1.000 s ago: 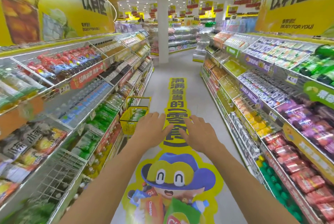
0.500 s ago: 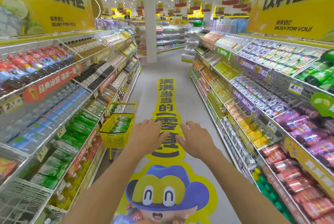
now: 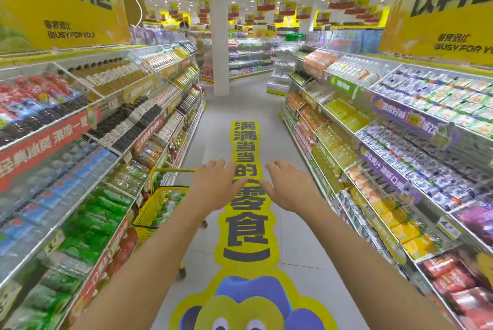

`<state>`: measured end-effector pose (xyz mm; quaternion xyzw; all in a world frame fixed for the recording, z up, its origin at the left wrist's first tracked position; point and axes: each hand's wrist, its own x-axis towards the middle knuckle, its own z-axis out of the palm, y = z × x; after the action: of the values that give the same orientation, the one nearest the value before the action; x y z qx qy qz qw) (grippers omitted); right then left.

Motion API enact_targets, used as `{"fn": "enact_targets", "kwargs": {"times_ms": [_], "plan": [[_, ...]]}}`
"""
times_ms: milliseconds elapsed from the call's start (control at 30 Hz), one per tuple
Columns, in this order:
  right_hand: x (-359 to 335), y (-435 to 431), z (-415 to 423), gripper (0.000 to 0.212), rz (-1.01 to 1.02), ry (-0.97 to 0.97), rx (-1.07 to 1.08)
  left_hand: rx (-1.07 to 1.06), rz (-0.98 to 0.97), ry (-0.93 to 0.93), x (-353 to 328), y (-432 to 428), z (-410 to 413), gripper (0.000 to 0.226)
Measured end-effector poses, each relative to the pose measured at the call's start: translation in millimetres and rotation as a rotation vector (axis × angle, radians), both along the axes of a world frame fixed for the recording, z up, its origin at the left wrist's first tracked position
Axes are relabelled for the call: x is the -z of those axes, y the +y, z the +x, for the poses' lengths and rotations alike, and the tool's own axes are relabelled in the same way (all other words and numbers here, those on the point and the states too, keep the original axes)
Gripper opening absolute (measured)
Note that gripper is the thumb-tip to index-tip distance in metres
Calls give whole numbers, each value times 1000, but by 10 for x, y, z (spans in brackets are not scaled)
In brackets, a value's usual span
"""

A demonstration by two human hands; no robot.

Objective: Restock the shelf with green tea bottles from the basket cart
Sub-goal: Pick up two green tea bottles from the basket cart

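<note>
A yellow basket cart (image 3: 152, 209) stands on the aisle floor by the left shelving, its handle raised, with green tea bottles (image 3: 170, 205) lying inside. Rows of green-labelled bottles (image 3: 93, 220) fill a lower tier of the left shelf (image 3: 77, 217) just before the cart. My left hand (image 3: 216, 185) is stretched forward, palm down, fingers apart, holding nothing, and my left forearm covers the cart's right side. Beside it my right hand (image 3: 288, 185) hovers the same way, empty, over the yellow floor lettering.
Drink shelves line both sides of the aisle, the right one (image 3: 400, 169) with yellow, purple and red packs. A yellow floor sticker (image 3: 248, 223) runs down the middle. A white pillar (image 3: 218, 36) stands at the aisle's far end, and a person (image 3: 186, 31) is far off.
The view has advanced down the aisle and the basket cart is closer, now partly behind my left forearm. Both hands stay outstretched and empty.
</note>
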<state>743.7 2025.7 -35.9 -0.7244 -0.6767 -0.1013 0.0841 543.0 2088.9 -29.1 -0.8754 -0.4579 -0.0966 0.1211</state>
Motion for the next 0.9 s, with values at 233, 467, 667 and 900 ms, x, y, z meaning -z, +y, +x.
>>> {"fn": "enact_targets", "kwargs": {"times_ms": [233, 467, 667, 900], "plan": [[80, 1160, 243, 48, 14, 35, -69, -50, 1, 44, 200, 1067, 241, 56], [221, 2427, 895, 50, 5, 73, -123, -94, 6, 56, 344, 2221, 847, 58], [190, 3574, 1450, 52, 9, 69, -197, -182, 39, -17, 219, 3217, 1363, 82], [263, 4555, 1556, 54, -63, 33, -291, -297, -9, 7, 375, 3988, 1338, 63]]}}
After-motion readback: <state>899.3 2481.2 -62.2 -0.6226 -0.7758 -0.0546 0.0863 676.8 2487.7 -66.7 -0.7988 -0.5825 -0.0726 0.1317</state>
